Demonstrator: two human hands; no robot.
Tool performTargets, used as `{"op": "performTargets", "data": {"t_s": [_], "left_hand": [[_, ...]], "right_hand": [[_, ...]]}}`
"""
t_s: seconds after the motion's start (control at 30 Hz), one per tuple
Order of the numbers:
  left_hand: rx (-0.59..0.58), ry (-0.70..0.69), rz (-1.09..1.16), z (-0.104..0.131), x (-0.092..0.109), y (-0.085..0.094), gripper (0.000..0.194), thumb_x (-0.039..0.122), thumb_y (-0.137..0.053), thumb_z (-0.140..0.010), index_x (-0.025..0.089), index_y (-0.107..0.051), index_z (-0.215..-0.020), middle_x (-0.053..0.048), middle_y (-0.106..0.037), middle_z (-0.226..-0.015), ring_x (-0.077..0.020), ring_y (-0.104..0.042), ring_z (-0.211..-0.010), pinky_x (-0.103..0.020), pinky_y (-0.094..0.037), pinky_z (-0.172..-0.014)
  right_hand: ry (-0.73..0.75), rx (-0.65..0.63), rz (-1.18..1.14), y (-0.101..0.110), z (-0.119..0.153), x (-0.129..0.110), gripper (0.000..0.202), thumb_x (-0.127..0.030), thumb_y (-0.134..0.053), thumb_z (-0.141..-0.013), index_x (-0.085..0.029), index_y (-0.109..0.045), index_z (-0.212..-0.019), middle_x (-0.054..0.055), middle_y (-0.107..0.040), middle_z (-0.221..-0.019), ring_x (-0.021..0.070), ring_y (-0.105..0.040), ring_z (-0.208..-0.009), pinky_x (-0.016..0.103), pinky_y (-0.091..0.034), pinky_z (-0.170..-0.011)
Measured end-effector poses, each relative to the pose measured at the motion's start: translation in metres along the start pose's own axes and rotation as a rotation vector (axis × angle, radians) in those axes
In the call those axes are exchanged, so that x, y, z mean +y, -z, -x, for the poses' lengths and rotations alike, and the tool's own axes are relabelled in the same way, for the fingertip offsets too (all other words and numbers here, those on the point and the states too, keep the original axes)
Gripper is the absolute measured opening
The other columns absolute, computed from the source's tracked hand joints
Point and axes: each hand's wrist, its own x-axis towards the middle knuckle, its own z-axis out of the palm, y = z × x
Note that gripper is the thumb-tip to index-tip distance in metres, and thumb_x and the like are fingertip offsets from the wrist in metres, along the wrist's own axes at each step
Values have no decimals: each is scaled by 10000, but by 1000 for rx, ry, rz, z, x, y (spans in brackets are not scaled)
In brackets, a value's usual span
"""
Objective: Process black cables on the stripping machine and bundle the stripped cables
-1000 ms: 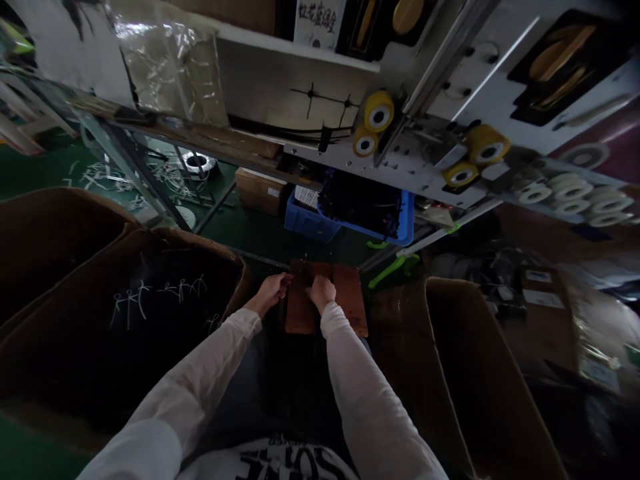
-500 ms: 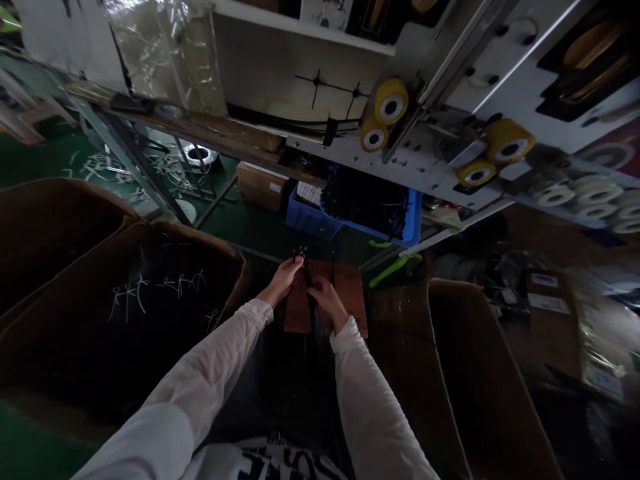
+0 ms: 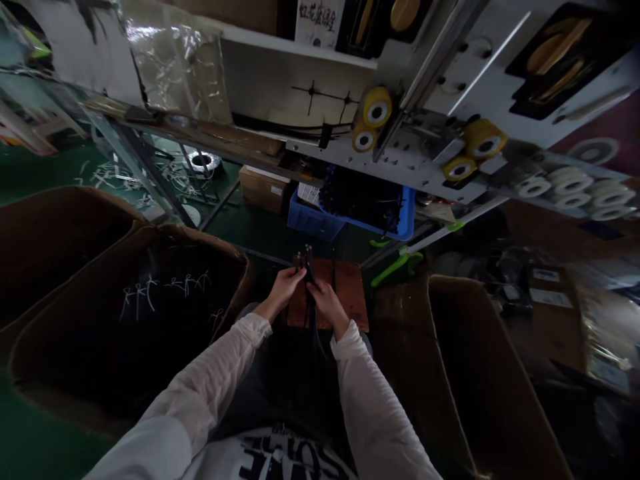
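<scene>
My left hand [image 3: 286, 285] is closed on dark thin cables, whose small light tips stand up just past the fingers. Right beside it, my right hand [image 3: 324, 297] is closed round a bundle of black cables [image 3: 309, 273] that hangs down towards my lap. Beneath both hands lies a reddish-brown wooden board [image 3: 351, 293]. The dim light hides how many cables each hand holds.
Large cardboard boxes stand at the left [image 3: 240, 267] and the right [image 3: 435, 333], the left one with dark contents and white ties. Ahead are a blue crate [image 3: 409, 213] of black cables and a machine frame with yellow rollers [image 3: 376, 107].
My right hand now has the black cable tips raised between the hands, close to those in my left hand. The view has shifted slightly.
</scene>
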Motion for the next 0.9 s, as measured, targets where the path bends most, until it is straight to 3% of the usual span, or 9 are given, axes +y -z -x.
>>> {"op": "performTargets", "data": {"t_s": [0.17, 0.3, 0.53, 0.77, 0.9], "left_hand": [[67, -75, -73, 9, 0, -2, 366, 481, -747, -619, 131, -640, -634, 11, -550, -572, -100, -462, -540, -219, -335, -511], [74, -110, -126, 16, 8, -7, 308, 411, -786, -590, 131, -680, -664, 9, -577, -581, -115, -496, -570, -220, -347, -535], [55, -114, -88, 26, 17, -8, 412, 463, -769, -588, 112, -731, -801, -53, -686, -746, -182, -591, -741, -273, -423, -712], [133, -135, -41, 29, 24, -3, 430, 518, -730, -629, 127, -700, -807, -39, -664, -725, -157, -564, -703, -255, -389, -655], [95, -148, 40, 36, 23, -4, 413, 550, -664, -705, 148, -642, -802, -37, -652, -727, -165, -579, -743, -258, -405, -681]], "right_hand": [[60, 120, 274, -3, 8, -10, 236, -277, -399, -883, -160, -586, -967, 71, -658, -937, 195, -615, -888, 278, -470, -779], [22, 121, 453, -10, 15, -23, 269, -239, -381, -917, -166, -561, -1102, 107, -657, -1002, 218, -628, -918, 288, -450, -791], [178, 118, 301, -15, 22, -22, 279, -249, -393, -892, -158, -554, -1100, 125, -636, -1051, 240, -604, -991, 341, -449, -839], [160, 19, 198, -22, 34, -12, 247, -348, -356, -901, -187, -525, -822, 54, -606, -737, 182, -585, -683, 286, -446, -652], [114, 31, 160, -41, 46, -13, 265, -338, -310, -918, -173, -517, -904, 28, -582, -650, 165, -555, -559, 269, -422, -549]]}}
